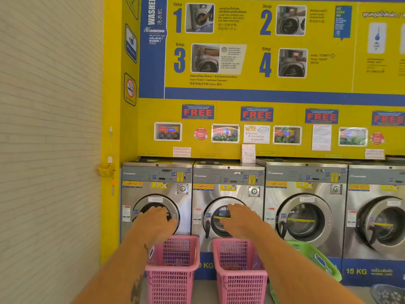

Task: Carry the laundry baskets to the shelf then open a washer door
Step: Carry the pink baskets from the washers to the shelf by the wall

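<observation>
Two pink laundry baskets stand on the floor in front of the washers, the left basket (173,268) below washer 1 and the right basket (240,270) below washer 2. A green basket (315,257) leans beside the right pink one. My left hand (156,220) reaches forward above the left basket, fingers spread and empty, in line with the round door of washer 1 (140,205). My right hand (238,220) hovers above the right basket, also empty, in front of the closed door of washer 2 (213,224). Both pink baskets look empty.
Steel front-load washers 3 (304,216) and another (379,220) continue to the right, doors closed. A pale brick wall (50,150) runs along the left, with a small yellow basket (105,171) hung on it. A grey round basket (388,295) lies at the bottom right.
</observation>
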